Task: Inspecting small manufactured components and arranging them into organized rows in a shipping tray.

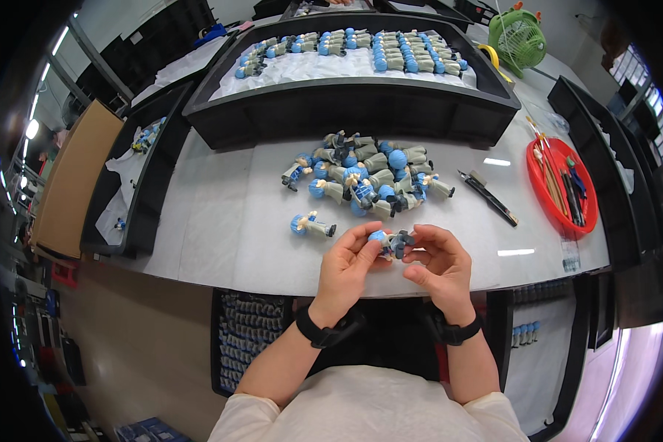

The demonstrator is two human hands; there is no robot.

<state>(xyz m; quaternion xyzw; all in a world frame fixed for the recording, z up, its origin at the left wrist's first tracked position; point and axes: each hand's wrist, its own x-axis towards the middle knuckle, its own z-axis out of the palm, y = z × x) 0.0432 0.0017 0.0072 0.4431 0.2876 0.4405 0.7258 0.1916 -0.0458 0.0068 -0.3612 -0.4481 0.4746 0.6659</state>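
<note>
Between my hands, over the near edge of the white table, is a small figurine point(392, 243) with a blue head and dark feet. My left hand point(351, 259) pinches it by the head end between thumb and fingers. On the other side, my right hand point(440, 264) has its fingers curled beside the feet, thumb apart; whether the fingertips touch them is hard to make out. Just left of my hands a single figurine point(313, 225) lies on its side. Beyond it sits a loose pile of similar blue-headed, grey-bodied figurines point(368, 175).
A large black tray point(353, 110) with rows of figurines on white lining stands at the back. Right of the pile lies a black pen point(490, 199), then a red basket point(532, 173) of brushes. Black trays flank both sides; a green fan point(517, 38) is at the far right.
</note>
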